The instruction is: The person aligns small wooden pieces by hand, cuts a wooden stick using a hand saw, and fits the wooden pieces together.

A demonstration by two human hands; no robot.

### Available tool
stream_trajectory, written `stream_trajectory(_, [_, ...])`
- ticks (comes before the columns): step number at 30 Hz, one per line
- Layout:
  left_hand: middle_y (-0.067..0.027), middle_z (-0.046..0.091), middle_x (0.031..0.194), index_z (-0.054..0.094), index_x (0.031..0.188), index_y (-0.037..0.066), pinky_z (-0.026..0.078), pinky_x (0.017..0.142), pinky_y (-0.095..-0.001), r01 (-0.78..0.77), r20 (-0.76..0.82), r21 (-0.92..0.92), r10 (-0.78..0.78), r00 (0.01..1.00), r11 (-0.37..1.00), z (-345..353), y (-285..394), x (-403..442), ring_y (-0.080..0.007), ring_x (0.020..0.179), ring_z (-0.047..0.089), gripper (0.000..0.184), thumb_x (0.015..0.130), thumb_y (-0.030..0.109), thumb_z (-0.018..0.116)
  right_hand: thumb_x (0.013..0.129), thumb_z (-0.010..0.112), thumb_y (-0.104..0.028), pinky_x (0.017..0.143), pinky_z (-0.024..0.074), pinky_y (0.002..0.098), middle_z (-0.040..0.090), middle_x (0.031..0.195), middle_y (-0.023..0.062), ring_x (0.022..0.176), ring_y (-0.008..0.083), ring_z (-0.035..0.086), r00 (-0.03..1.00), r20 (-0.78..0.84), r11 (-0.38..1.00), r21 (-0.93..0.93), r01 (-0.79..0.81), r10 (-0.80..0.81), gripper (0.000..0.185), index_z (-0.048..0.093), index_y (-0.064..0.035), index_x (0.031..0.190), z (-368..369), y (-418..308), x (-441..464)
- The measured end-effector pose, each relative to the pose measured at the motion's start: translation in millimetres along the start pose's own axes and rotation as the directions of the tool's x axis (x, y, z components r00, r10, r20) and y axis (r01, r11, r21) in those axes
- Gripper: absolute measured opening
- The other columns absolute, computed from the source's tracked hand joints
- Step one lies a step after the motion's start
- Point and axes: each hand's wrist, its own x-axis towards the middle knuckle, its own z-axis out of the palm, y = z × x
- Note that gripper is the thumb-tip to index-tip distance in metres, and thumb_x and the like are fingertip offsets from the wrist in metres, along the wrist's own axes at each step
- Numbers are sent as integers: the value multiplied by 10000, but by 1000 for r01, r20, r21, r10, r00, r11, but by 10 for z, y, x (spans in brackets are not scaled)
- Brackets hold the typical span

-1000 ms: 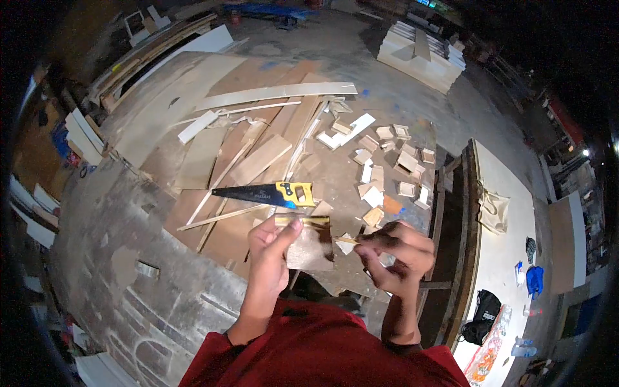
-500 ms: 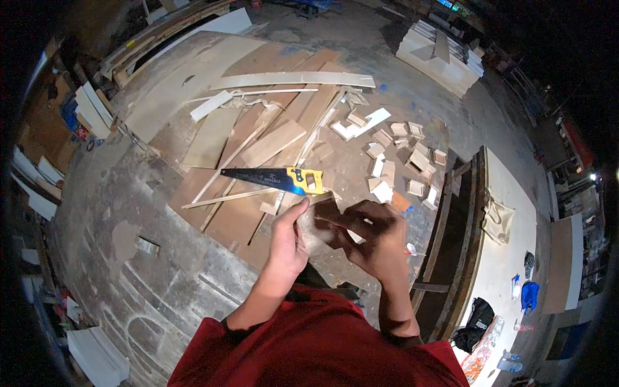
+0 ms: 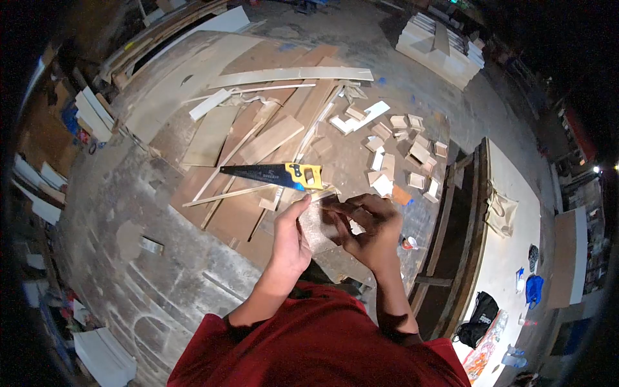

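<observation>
Close to my body, my left hand [image 3: 291,237] grips a small pale, flat-faced piece [image 3: 316,227], its thumb up along the left edge. The face looks speckled, and I cannot tell whether it is wood. My right hand [image 3: 371,226] lies in deep shadow with its fingers bent and drawn together at the piece's right side. Whatever those fingers pinch is too dark to make out. Just beyond the hands rests a handsaw [image 3: 271,174] with a yellow handle, its dark blade pointing left over wooden strips.
Several small wooden boxes [image 3: 418,153] lie scattered ahead to the right. Long boards [image 3: 277,138] and strips spread across the worktop. A pale panel [image 3: 509,258] on a dark frame stands at right, carrying a black bag [image 3: 480,319] and a cloth bag [image 3: 500,214].
My right hand has shifted slightly up and left, its fingers moving over the pale piece. More of the piece's speckled face shows. My left hand stays almost in place.
</observation>
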Motion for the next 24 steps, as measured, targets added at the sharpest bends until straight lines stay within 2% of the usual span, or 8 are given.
stream_trajectory(5, [-130,678,1111,574,1199,-9,555,877,-387,76,17,-56,-75,997,996,42,-27,-35,-236,1000,675,331,975,229,528,673,814,-83,622,506,321,697,784,59,685,225,674,1000,-19,1000,25,-16,16,217,770,-116,883,-154,-7,-47])
stream_trajectory(8, [-145,693,1099,607,1194,-20,539,914,-376,82,19,-1,-82,996,997,-13,-97,-47,-241,999,683,362,973,257,533,678,792,-144,592,495,339,693,794,26,650,229,646,1000,-20,999,46,21,-20,184,764,-148,859,-103,-23,-60])
stream_trajectory(12, [-140,696,1098,608,1191,-20,539,916,-371,77,15,-27,-76,997,997,33,-152,-89,-237,996,686,362,967,257,541,683,803,-139,592,501,338,696,801,24,652,233,651,1000,-21,1000,-2,15,-15,167,756,-130,843,-114,58,-124])
stream_trajectory(14, [-135,697,1095,613,1179,-20,542,910,-371,65,-19,-42,-66,998,997,68,-157,-127,-235,994,689,353,963,252,550,689,812,-135,617,512,340,697,808,23,676,234,662,992,-92,996,31,-87,89,145,749,-122,819,-159,80,-172])
stream_trajectory(15, [-135,697,1095,613,1179,-20,542,910,-371,62,-21,-43,-63,998,997,66,-166,-139,-235,994,689,353,963,252,550,688,820,-134,632,520,340,693,801,24,687,234,669,988,-74,989,62,-134,138,138,748,-123,805,-205,83,-188])
stream_trajectory(18, [-133,696,1095,620,1164,-16,547,903,-382,53,-39,-37,-54,998,998,53,-211,-139,-236,983,693,339,960,247,556,684,820,-144,622,509,344,684,795,25,679,234,660,982,-80,979,128,-158,169,136,746,-124,796,-250,104,-237])
stream_trajectory(22, [-136,695,1072,623,1145,-26,553,878,-376,12,-43,-36,-14,999,999,-46,-346,-123,-228,958,694,310,948,211,589,693,807,-61,586,479,290,691,789,44,677,172,639,999,22,992,119,-51,49,178,776,-80,867,-271,65,-251])
stream_trajectory(24, [-138,694,1063,624,1136,-29,554,868,-368,-23,-62,-12,22,998,1000,-40,-394,-136,-224,951,694,299,943,197,601,692,808,-150,609,484,354,674,798,26,669,235,642,999,22,999,34,-37,37,124,733,-116,785,-248,68,-256])
